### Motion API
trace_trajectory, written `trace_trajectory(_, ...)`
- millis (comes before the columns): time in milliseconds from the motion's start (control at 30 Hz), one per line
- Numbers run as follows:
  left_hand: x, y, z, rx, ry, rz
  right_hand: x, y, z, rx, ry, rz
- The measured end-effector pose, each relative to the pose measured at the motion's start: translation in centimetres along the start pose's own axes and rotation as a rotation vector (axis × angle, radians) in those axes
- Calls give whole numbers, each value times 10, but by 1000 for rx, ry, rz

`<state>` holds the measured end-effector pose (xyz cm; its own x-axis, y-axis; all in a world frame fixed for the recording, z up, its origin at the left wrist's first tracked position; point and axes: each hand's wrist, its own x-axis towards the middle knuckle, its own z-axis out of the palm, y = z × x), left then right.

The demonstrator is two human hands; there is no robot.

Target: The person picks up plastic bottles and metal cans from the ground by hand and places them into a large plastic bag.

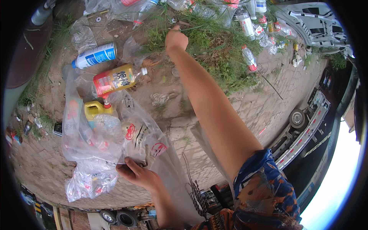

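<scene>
My left hand (139, 176) grips a large clear plastic bag (169, 164) with red and black print, its thumb uppermost. Gathered in the bag are a yellow jug with a red cap (96, 110) and several plastic bottles, blurred through the film. An orange and yellow drink bottle (115, 80) with a white cap lies at the bag's far edge. Beyond it rests a blue and white can (96, 56). My right hand (176, 39) reaches out to the green weeds (207, 40). Its fingertips are mostly hidden, so whether it holds anything cannot be made out.
Several empty bottles (245, 24) lie heaped along the top. A single bottle (249, 58) rests by the grass on brick paving (253, 95). A bundled plastic bag (89, 181) sits at lower left. A vehicle chassis with a wheel (297, 118) stands right; tyres (126, 218) lie below.
</scene>
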<state>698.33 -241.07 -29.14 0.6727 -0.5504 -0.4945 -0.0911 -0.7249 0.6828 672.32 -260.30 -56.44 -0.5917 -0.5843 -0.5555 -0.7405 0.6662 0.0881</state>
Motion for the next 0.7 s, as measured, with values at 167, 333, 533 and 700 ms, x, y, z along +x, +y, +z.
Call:
trace_trajectory(167, -3, 5, 6, 14, 66, 13, 11, 17, -10, -250, 21, -443)
trace_trajectory(333, 0, 0, 11, -39, 72, 17, 10, 36, -23, -213, 24, -472)
trace_trajectory(533, 0, -2, 7, -3, 46, 21, -55, 178, -39, -200, -66, -310)
trace_trajectory(700, -8, -3, 15, -8, 51, 30, -104, 322, -57, -423, -263, -64)
